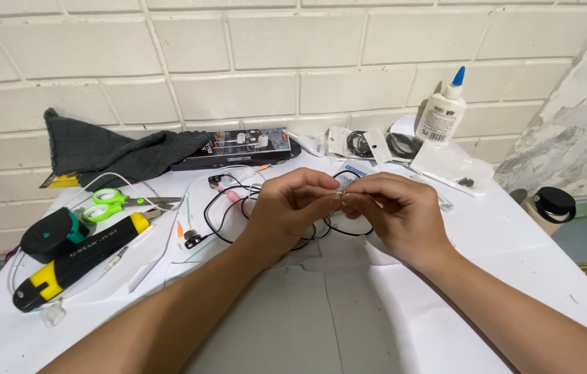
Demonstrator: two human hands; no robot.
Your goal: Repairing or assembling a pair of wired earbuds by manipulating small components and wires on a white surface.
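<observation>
Frame centre: your left hand [286, 208] and right hand [394, 211] fingertips pinched on thin black earphone wire [219, 228]; light, limp, fragile — grip near end

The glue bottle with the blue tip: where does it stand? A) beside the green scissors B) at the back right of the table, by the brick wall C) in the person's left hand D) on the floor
B: the white glue bottle stands upright at the table's back right, against the brick wall.

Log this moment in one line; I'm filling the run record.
left hand + right hand: pinching thin black earphone cable | white paper-covered table | green-handled scissors idle
</observation>
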